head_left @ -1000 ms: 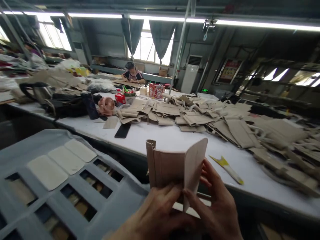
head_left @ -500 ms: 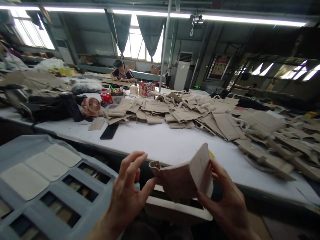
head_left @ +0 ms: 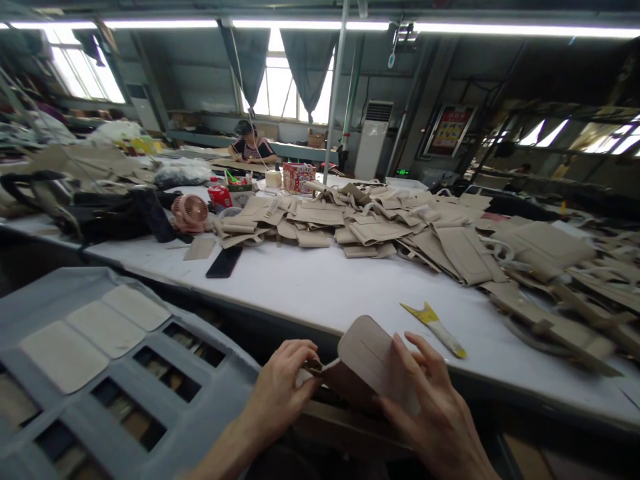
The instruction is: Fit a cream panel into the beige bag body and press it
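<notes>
A beige leather bag piece (head_left: 370, 357) with a rounded flap and a stitched line hangs between my hands, just off the table's front edge. My left hand (head_left: 287, 377) pinches its left edge, near a small metal fitting half hidden by the fingers. At the other side, my right hand (head_left: 425, 393) grips the flap with the thumb on the near face and the fingers along its right edge. The flap stands raised toward me. Below it, the lower part of the piece lies in shadow. A yellow-and-white flat tool (head_left: 437, 330) rests on the table beyond my right hand.
Piled beige leather parts (head_left: 370, 227) cover the back and right of the white table (head_left: 300, 287). A black phone (head_left: 223, 262), a pink fan (head_left: 190, 213) and a red can (head_left: 219, 195) stand left. Leather panels (head_left: 65, 357) lie on a grey slotted cover (head_left: 117, 377). A person (head_left: 253, 143) sits beyond.
My left hand has closed from spread fingers onto the piece's left edge. The piece has moved left and down, its flap now facing me more. The yellow tool has come into fuller view.
</notes>
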